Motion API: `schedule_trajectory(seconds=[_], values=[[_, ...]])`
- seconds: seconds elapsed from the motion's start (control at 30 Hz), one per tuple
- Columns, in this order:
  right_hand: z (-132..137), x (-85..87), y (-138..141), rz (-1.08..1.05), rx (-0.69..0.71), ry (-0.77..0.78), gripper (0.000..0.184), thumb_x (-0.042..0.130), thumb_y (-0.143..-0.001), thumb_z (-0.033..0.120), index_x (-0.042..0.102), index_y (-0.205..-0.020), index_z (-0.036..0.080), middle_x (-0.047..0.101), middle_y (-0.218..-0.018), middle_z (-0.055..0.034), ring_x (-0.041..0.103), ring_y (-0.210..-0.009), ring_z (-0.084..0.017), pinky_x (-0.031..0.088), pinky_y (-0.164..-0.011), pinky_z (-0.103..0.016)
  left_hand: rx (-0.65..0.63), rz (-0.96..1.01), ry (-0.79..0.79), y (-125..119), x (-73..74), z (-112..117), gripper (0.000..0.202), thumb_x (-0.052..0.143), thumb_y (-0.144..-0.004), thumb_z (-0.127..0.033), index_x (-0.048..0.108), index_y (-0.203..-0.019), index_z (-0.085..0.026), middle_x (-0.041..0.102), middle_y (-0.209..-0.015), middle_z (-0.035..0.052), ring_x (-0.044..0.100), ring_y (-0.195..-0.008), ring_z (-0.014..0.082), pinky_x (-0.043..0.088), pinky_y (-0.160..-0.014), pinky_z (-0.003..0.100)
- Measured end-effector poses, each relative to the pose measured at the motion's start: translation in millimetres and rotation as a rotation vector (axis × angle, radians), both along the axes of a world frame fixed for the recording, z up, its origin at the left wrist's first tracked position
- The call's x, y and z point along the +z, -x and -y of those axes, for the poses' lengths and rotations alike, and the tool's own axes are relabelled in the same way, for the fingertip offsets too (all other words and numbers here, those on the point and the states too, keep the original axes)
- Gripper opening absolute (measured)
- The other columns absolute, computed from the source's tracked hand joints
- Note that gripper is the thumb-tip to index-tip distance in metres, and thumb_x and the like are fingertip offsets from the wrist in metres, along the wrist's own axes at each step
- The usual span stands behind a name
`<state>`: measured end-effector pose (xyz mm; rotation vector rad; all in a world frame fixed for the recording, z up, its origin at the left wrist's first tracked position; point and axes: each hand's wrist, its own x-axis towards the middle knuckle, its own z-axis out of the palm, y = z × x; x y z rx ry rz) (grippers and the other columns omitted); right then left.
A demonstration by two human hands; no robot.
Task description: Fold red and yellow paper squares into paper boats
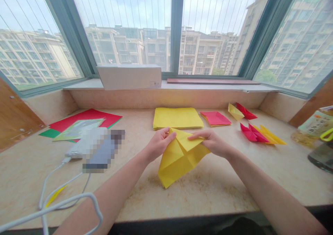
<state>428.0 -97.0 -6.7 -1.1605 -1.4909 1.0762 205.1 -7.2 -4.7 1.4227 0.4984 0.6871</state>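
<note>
A partly folded yellow paper sheet (179, 158) is held just above the marble counter (221, 190), in the middle of the view. My left hand (158, 143) pinches its upper left corner, thumb on top. My right hand (214, 143) pinches a folded flap at the upper right edge. Both hands are closed on the sheet. Just beyond the hands lies a stack of flat yellow sheets (177, 117).
Red paper squares (215, 118) and folded red and yellow pieces (261, 133) lie to the right, with more (240, 111) near the wall. Red and green sheets (85, 122), a white device (85, 143) with cables at left. A white box (130, 76) sits on the sill. Bottles (316, 127) stand far right.
</note>
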Motion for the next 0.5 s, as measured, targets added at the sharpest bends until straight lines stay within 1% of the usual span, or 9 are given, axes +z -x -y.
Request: schedule_trajectory(seconds=[0.07, 0.13, 0.17, 0.23, 0.3, 0.37, 0.43, 0.5], values=[[-1, 0.8, -1, -0.046, -0.054, -0.011, 0.039, 0.069, -0.079, 0.026, 0.071, -0.118, 0.028, 0.07, -0.122, -0.005, 0.066, -0.11, -0.027, 0.055, -0.089, -0.038, 0.057, 0.047, -0.001, -1, -2.6, -4, 0.035, 0.071, -0.081, -0.046, 0.059, -0.091, -0.015, 0.072, -0.086, 0.0054, 0.069, -0.071, 0.0162, 0.052, -0.062, 0.023], [-3, 0.1, -2, -0.137, -0.119, -0.035, 0.053, 0.07, -0.082, 0.031, 0.058, -0.134, 0.032, 0.07, -0.123, -0.0045, 0.067, -0.108, -0.025, 0.056, -0.087, -0.038, 0.125, 0.103, -0.02, -2, -4.3, -8, 0.035, 0.07, -0.081, -0.046, 0.059, -0.093, -0.015, 0.072, -0.089, 0.0054, 0.069, -0.075, 0.0163, 0.053, -0.067, 0.024], [-5, -0.8, -3, -0.193, -0.151, -0.042, 0.057, 0.07, -0.083, 0.034, 0.053, -0.138, 0.033, 0.07, -0.121, -0.0048, 0.069, -0.104, -0.025, 0.057, -0.084, -0.037, 0.153, 0.12, -0.032, -1, -4.5, -10, 0.036, 0.071, -0.081, -0.046, 0.059, -0.095, -0.015, 0.072, -0.09, 0.0054, 0.069, -0.077, 0.0165, 0.054, -0.068, 0.025], [-9, -3.1, -5, -0.303, -0.224, -0.057, 0.06, 0.072, -0.082, 0.038, 0.052, -0.139, 0.032, 0.074, -0.112, -0.0053, 0.071, -0.096, -0.024, 0.059, -0.076, -0.036, 0.172, 0.105, -0.053, 0, -3.2, -11, 0.038, 0.071, -0.08, -0.047, 0.059, -0.097, -0.015, 0.072, -0.088, 0.0053, 0.069, -0.077, 0.0168, 0.054, -0.065, 0.024], [-13, -4.6, -5, -0.387, -0.3, -0.086, 0.06, 0.074, -0.08, 0.04, 0.054, -0.136, 0.029, 0.075, -0.105, -0.0055, 0.072, -0.094, -0.024, 0.059, -0.075, -0.034, 0.107, 0.031, -0.063, 2, -0.8, -10, 0.04, 0.072, -0.079, -0.049, 0.06, -0.096, -0.014, 0.072, -0.086, 0.0056, 0.069, -0.074, 0.0175, 0.055, -0.059, 0.024], [-14, -4.1, -4, -0.447, -0.352, -0.109, 0.062, 0.076, -0.079, 0.04, 0.053, -0.136, 0.029, 0.076, -0.103, -0.005, 0.073, -0.093, -0.024, 0.059, -0.076, -0.035, 0.001, -0.055, -0.075, 3, 1.0, -7, 0.041, 0.073, -0.077, -0.05, 0.059, -0.091, -0.014, 0.072, -0.085, 0.0063, 0.069, -0.071, 0.0182, 0.055, -0.053, 0.024], [-14, -1.3, -1, -0.485, -0.372, -0.118, 0.066, 0.076, -0.079, 0.041, 0.048, -0.139, 0.031, 0.075, -0.105, -0.0047, 0.073, -0.092, -0.025, 0.059, -0.078, -0.037, -0.079, -0.119, -0.09, 3, 1.1, -3, 0.041, 0.073, -0.077, -0.05, 0.058, -0.088, -0.014, 0.071, -0.083, 0.0066, 0.07, -0.069, 0.0186, 0.056, -0.05, 0.025], [-11, 2.5, 3, -0.506, -0.367, -0.124, 0.066, 0.074, -0.081, 0.043, 0.046, -0.141, 0.032, 0.074, -0.11, -0.0049, 0.072, -0.095, -0.025, 0.059, -0.08, -0.039, -0.098, -0.146, -0.106, 2, -0.6, -1, 0.04, 0.072, -0.078, -0.049, 0.057, -0.087, -0.014, 0.071, -0.08, 0.0057, 0.07, -0.068, 0.0181, 0.057, -0.05, 0.025]])
